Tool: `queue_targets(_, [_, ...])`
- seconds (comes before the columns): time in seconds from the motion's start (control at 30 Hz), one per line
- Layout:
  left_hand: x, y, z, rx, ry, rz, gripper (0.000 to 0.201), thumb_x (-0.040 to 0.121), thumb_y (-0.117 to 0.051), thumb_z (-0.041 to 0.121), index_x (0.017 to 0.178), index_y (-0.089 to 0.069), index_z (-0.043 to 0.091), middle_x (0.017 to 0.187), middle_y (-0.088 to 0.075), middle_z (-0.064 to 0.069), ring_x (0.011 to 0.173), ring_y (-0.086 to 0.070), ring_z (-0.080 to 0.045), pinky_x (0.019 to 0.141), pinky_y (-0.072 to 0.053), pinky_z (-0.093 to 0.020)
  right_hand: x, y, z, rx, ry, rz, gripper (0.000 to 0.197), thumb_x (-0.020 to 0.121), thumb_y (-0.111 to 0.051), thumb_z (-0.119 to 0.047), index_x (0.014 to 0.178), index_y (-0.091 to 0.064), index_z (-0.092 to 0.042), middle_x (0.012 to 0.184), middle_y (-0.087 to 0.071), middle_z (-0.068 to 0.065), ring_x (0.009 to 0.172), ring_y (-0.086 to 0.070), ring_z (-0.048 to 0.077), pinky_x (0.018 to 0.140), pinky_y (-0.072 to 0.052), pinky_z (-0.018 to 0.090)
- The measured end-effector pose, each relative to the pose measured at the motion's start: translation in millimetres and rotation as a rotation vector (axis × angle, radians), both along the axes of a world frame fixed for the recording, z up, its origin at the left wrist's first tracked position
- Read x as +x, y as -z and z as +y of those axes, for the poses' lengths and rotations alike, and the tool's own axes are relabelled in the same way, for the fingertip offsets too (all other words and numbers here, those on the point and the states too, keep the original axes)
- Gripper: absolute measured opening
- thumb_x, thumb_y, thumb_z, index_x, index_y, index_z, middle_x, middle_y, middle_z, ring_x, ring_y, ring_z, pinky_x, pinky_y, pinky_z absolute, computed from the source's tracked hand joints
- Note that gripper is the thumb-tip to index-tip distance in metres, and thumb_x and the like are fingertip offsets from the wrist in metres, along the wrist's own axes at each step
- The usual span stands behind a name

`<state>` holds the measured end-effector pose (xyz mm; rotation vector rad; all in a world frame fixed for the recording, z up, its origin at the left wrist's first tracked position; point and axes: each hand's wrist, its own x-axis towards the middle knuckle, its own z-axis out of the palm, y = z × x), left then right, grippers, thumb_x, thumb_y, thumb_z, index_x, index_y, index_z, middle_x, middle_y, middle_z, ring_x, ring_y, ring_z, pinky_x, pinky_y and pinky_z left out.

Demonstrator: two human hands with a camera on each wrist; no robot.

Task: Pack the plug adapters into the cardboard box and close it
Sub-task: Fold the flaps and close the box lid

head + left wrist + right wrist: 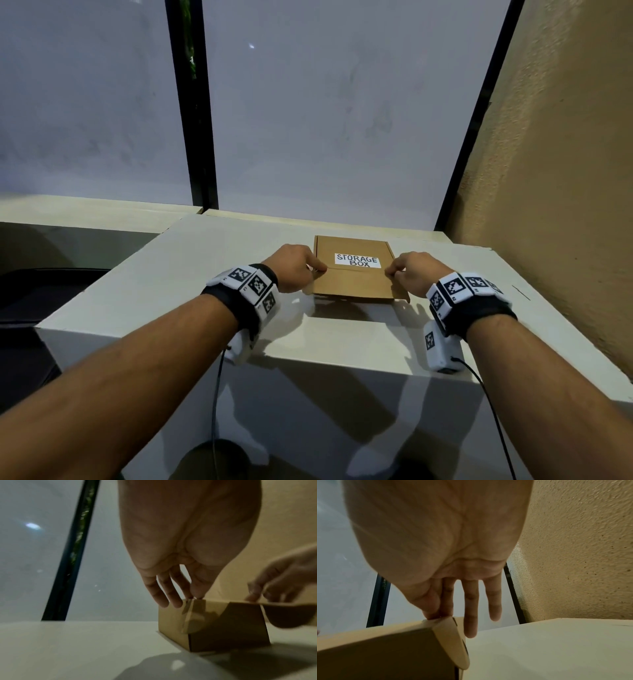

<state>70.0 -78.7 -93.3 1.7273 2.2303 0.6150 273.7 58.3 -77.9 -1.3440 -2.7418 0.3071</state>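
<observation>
from the head view we see the cardboard box [354,270] on the white desk [191,274], lid down, our left hand [294,270] and right hand [412,272] pinching its front flap corners. left wrist: thumb and forefinger nip the corner. right wrist: same pinch, other fingers [494,601] straight.

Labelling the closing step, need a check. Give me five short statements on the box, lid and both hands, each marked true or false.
1. The cardboard box sits on the white table. True.
2. Its label reads "STORAGE BOX". True.
3. The lid stands wide open. False: it is folded down over the box, front flap untucked.
4. The left hand rests flat on the table, away from the box. False: it pinches the lid's left edge.
5. The right hand pinches the lid's right edge. True.
</observation>
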Motion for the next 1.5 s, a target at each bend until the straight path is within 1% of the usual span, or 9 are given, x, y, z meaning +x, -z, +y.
queue_targets(0.17, [-6.4, 4.8, -5.5, 0.027, -0.201, -0.277, 0.041, 0.087, -0.06, 0.015, 0.127, -0.061, 0.016, 0.128, -0.063, -0.002, 0.117, -0.058, -0.02, 0.103, -0.043, -0.03, -2.4, -5.6, -1.6, -0.03, -0.003, 0.014, 0.025, 0.094, -0.05, -0.024, 0.096, -0.073, -0.016, 0.099, -0.07, 0.0, 0.087, -0.06, 0.016, 0.073, -0.045, 0.027])
queue_targets(0.27, [-5.5, 18.6, -7.0, 0.054, -0.252, -0.495, 0.005, 0.085, -0.063, 0.015, 0.085, -0.067, 0.014, 0.11, -0.067, -0.011, 0.108, -0.064, -0.029, 0.095, -0.053, -0.04, -1.7, -3.7, -4.9, -0.04, 0.009, 0.057, 0.024, 0.094, -0.052, -0.024, 0.091, -0.074, -0.015, 0.082, -0.068, -0.004, 0.082, -0.059, 0.014, 0.069, -0.041, 0.025])
queue_targets(0.3, [-3.3, 19.9, -7.3, 0.062, -0.262, -0.54, 0.014, 0.087, -0.061, 0.014, 0.073, -0.061, 0.017, 0.105, -0.068, -0.014, 0.105, -0.066, -0.031, 0.094, -0.054, -0.041, -1.0, -2.1, -5.3, -0.042, 0.015, 0.076, 0.023, 0.094, -0.052, -0.023, 0.091, -0.074, -0.015, 0.078, -0.067, -0.005, 0.083, -0.06, 0.014, 0.07, -0.041, 0.025])
queue_targets(0.47, [-1.6, 25.6, -1.0, 0.093, -0.261, -0.686, 0.016, 0.09, -0.054, 0.008, 0.077, -0.064, 0.01, 0.11, -0.068, -0.023, 0.094, -0.067, -0.03, 0.091, -0.056, -0.039, 3.3, 0.0, -7.3, -0.065, 0.019, 0.108, 0.023, 0.094, -0.054, -0.025, 0.1, -0.074, -0.014, 0.068, -0.065, -0.006, 0.08, -0.061, 0.014, 0.059, -0.04, 0.02])
queue_targets(0.7, [-4.6, 24.8, 6.7, -0.05, -0.241, -0.529, 0.06, 0.087, -0.059, 0.019, 0.142, -0.039, 0.005, 0.113, -0.068, -0.013, 0.098, -0.069, -0.025, 0.095, -0.053, -0.039, 6.4, -1.2, -11.5, -0.04, 0.014, 0.108, 0.025, 0.092, -0.06, -0.027, 0.114, -0.069, -0.018, 0.112, -0.066, 0.002, 0.104, -0.057, 0.017, 0.08, -0.036, 0.024])
queue_targets(0.97, [-3.0, 17.7, 6.3, -0.088, -0.137, -0.232, 0.06, 0.093, -0.058, 0.023, 0.147, -0.033, 0.017, 0.119, -0.066, -0.006, 0.11, -0.061, -0.023, 0.097, -0.048, -0.034, 7.6, 4.8, -6.2, -0.002, -0.01, 0.091, 0.035, 0.084, -0.072, -0.025, 0.118, -0.066, -0.017, 0.122, -0.061, 0.001, 0.112, -0.056, 0.02, 0.085, -0.037, 0.022])
queue_targets(1.17, [-0.6, 6.7, 16.5, -0.132, 0.013, 0.208, 0.062, 0.085, -0.069, 0.018, 0.141, -0.043, 0.02, 0.155, -0.03, -0.001, 0.139, -0.034, -0.022, 0.114, -0.028, -0.035, 2.9, 1.6, 5.6, -0.007, -0.058, -0.104, 0.075, 0.071, -0.082, -0.033, 0.136, -0.048, -0.018, 0.131, -0.049, 0.004, 0.114, -0.055, 0.023, 0.096, -0.045, 0.034])
queue_targets(1.33, [-4.7, 3.0, 22.3, -0.151, -0.03, 0.266, 0.059, 0.075, -0.078, 0.026, 0.128, -0.05, 0.029, 0.137, -0.053, 0.001, 0.12, -0.052, -0.023, 0.092, -0.047, -0.038, -2.6, 2.5, 11.7, 0.033, -0.082, -0.17, 0.074, 0.067, -0.084, -0.034, 0.126, -0.047, -0.008, 0.119, -0.062, 0.006, 0.105, -0.06, 0.028, 0.089, -0.047, 0.037])
queue_targets(1.5, [-9.3, -3.3, 26.5, -0.121, 0.009, 0.409, 0.064, 0.07, -0.081, 0.039, 0.126, -0.05, 0.031, 0.127, -0.059, 0.003, 0.111, -0.056, -0.022, 0.081, -0.046, -0.033, -6.7, 1.2, 18.3, 0.044, -0.138, -0.234, 0.081, 0.067, -0.083, -0.039, 0.133, -0.043, -0.013, 0.126, -0.059, 0.008, 0.112, -0.057, 0.03, 0.095, -0.046, 0.039])
